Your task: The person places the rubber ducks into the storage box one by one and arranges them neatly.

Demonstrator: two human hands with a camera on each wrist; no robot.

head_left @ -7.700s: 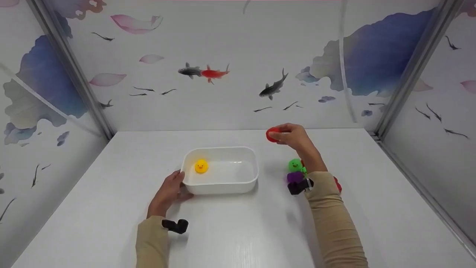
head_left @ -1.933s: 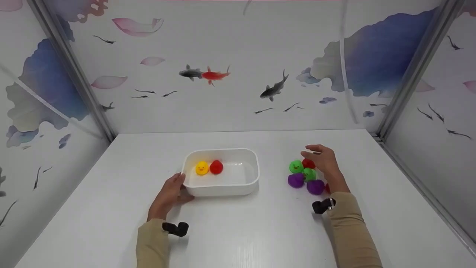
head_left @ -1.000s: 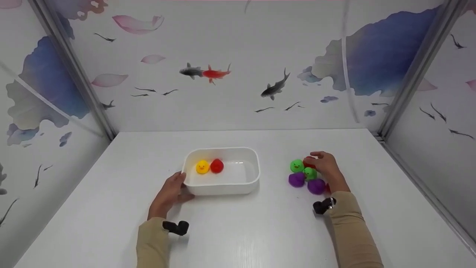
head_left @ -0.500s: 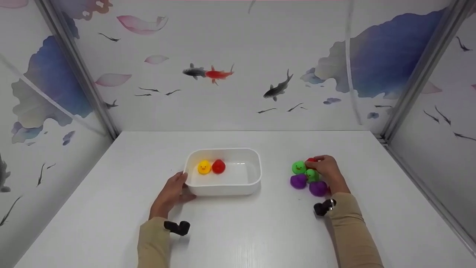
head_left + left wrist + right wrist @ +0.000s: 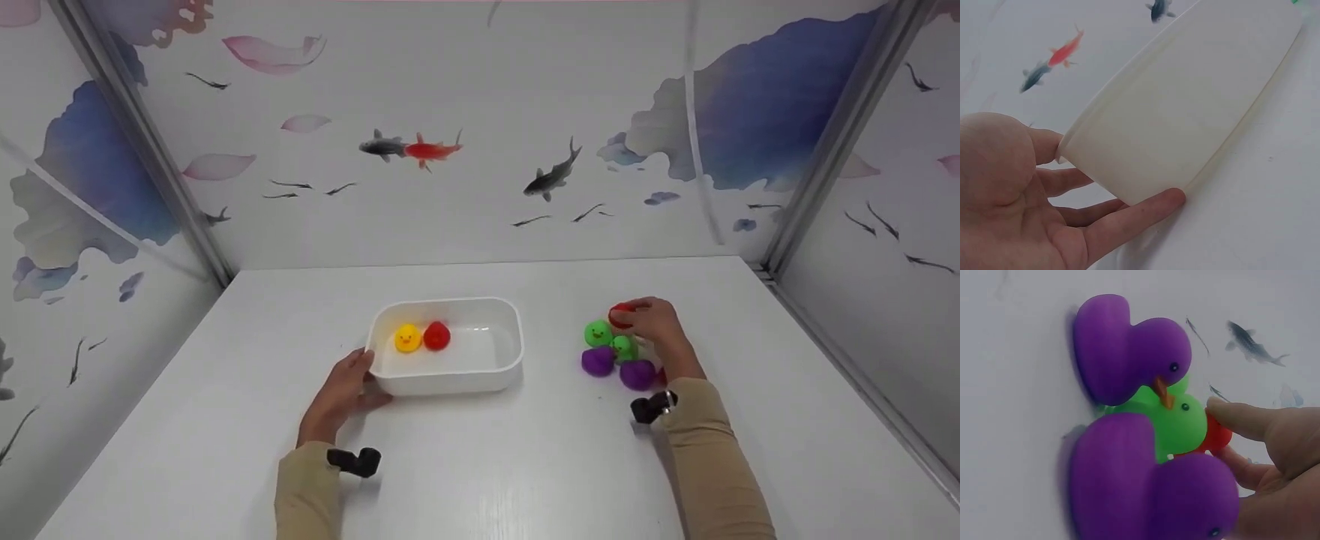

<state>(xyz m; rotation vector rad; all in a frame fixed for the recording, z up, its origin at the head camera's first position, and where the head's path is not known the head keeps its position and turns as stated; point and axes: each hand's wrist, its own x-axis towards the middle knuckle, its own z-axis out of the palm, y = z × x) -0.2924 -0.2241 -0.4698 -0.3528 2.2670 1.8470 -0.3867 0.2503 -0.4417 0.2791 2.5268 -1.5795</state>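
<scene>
One round red rubbery toy (image 5: 619, 316), pinched by the right hand (image 5: 654, 324), has just shifted toward the far side of the right-hand cluster, so it seems to be leaving the group. The left hand (image 5: 341, 386) grips the left end of the white plastic box (image 5: 450, 383). Counted: inside, one yellow rubbery duck (image 5: 407, 338), one red toy (image 5: 436, 336); at right, two green rubbery ducks (image 5: 598, 334), two purple rubbery ducks (image 5: 637, 375), one mostly hidden red piece (image 5: 661, 377).
</scene>
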